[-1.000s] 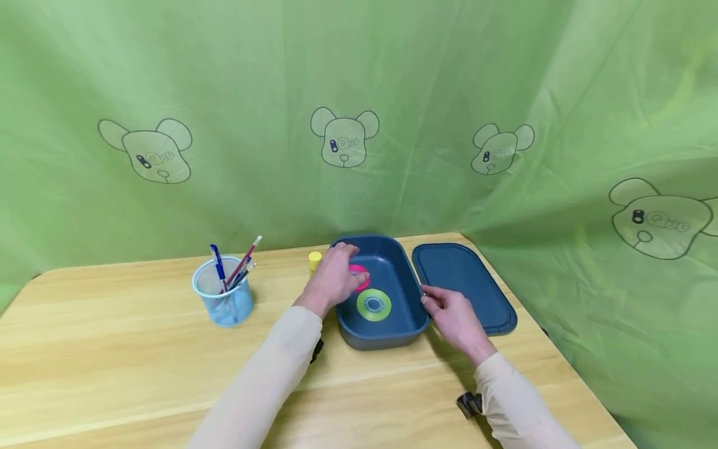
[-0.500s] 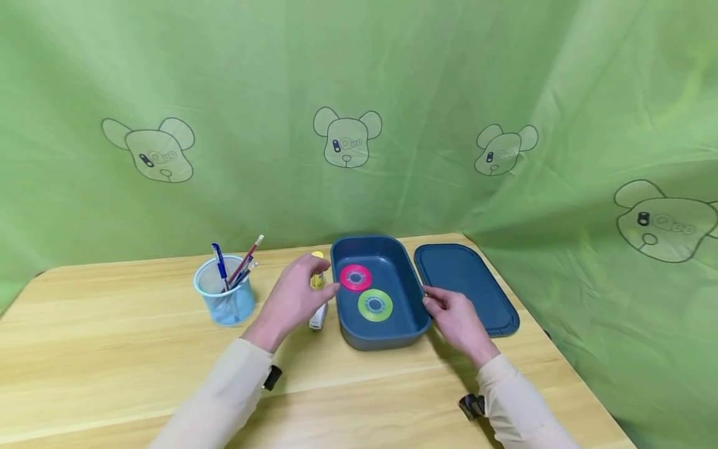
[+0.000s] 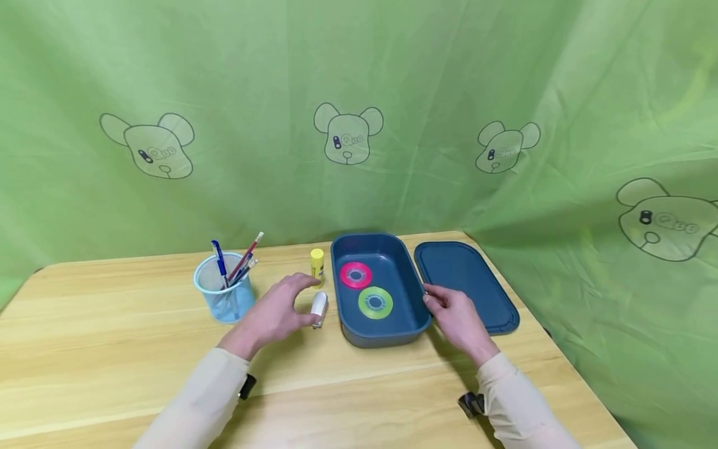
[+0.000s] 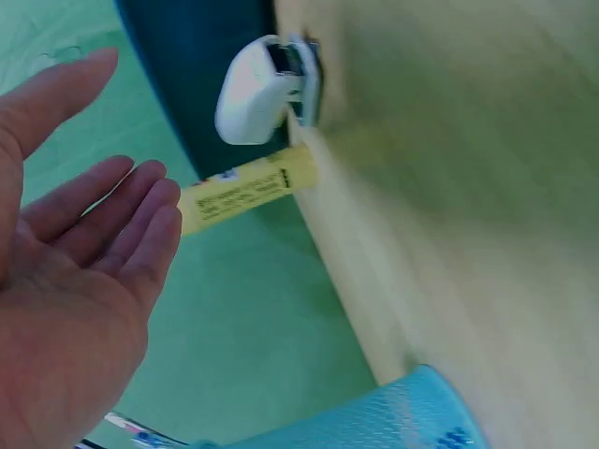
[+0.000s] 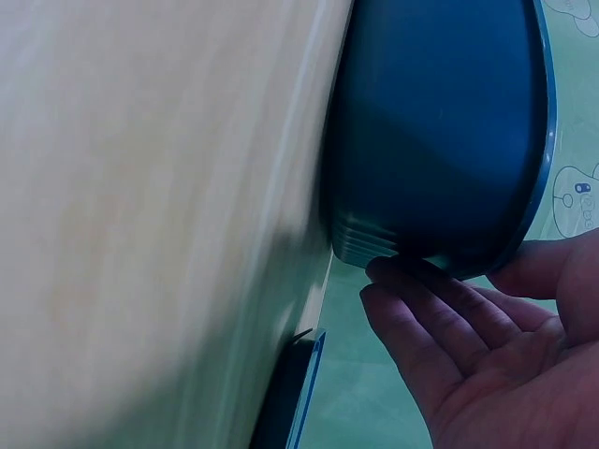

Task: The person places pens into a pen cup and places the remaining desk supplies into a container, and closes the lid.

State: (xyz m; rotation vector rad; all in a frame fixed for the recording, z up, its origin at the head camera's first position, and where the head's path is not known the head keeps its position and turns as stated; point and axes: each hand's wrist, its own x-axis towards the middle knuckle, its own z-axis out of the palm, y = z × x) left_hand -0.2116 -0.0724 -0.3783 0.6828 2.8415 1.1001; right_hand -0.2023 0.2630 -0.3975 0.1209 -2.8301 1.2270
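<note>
My left hand [image 3: 275, 315] hovers with spread fingers beside a small white stapler [image 3: 320, 307], holding nothing. Behind the stapler a yellow glue stick [image 3: 317, 265] stands upright, its lower part partly hidden by my fingers. In the left wrist view, the stapler [image 4: 255, 94] lies apart from my fingertips. My right hand [image 3: 457, 318] pinches the right rim of a dark blue box [image 3: 387, 342], thumb at the rim and fingers against the outer wall [image 5: 421, 140]. Inside the box lie a pink tape roll [image 3: 356, 275] and a green tape roll [image 3: 375, 303].
A dark blue lid [image 3: 465, 284] lies flat to the right of the box. On the left stands a light blue mesh pen cup [image 3: 227, 305] with several pens and pencils. A green curtain [image 3: 252, 125] hangs behind the wooden table [image 3: 112, 374].
My left hand has let go of the pink tape roll inside the box and moved left and toward me, to the stapler. My right hand has stayed on the rim.
</note>
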